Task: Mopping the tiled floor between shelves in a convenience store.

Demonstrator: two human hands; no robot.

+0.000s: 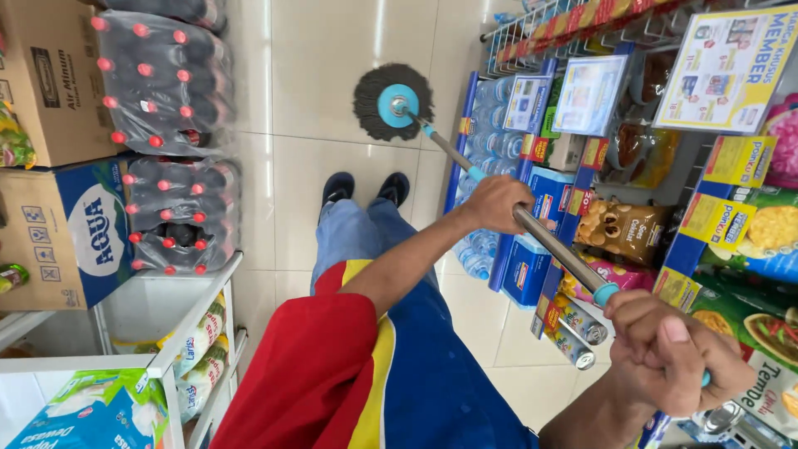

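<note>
You grip a smooth, shiny metal mop handle (544,235); its head (392,101) is shaggy dark yarn, the floor (324,75) glossy tile.

Yellow-edged sign (730,68) above snack packets (623,230)

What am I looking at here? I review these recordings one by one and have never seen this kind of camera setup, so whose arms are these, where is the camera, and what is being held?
There is no machine: the single picture comes from a camera worn on a person's head, looking down along their own body, so you see their red, yellow and blue shirt, jeans and dark shoes. Both bare hands grip the metal handle of a mop: the left hand further down the pole, the right hand at its top end. The round dark mop head with a blue hub rests on the pale tiled floor of a shop aisle. To one side stand shrink-wrapped packs of dark bottles and cardboard boxes; to the other, shelves of snacks.
</note>
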